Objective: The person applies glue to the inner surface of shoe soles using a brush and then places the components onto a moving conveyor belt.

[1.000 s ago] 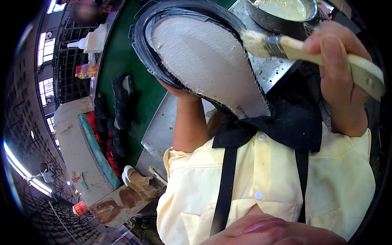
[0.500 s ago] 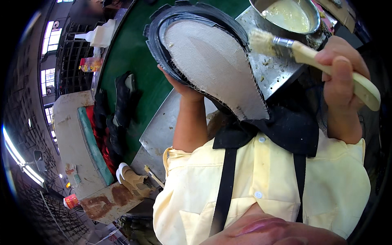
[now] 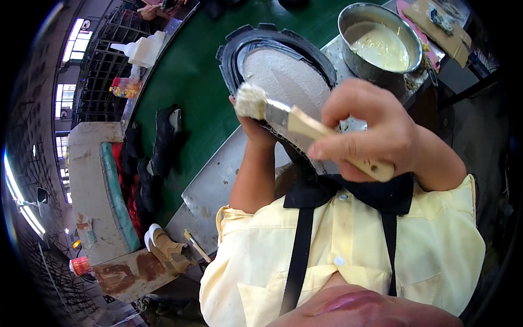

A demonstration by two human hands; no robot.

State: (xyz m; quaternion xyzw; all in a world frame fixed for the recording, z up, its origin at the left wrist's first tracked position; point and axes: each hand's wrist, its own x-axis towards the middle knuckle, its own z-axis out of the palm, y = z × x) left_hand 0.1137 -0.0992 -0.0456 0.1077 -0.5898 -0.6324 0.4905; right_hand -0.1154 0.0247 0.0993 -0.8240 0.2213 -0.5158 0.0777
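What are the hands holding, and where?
Right hand: flat, pale wooden brush, by its handle. Left hand: black shoe with pale woven bottom, by its left edge.

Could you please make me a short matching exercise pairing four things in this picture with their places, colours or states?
Column one:
1. Wooden-handled brush
2. Black-rimmed shoe
3. Metal pot
4. Squeeze bottle

Column two:
A. Contains pale liquid
B. Held in the left grip
C. White, with a tapered nozzle
D. Held in the right grip

Right pairs: 1-D, 2-B, 3-A, 4-C
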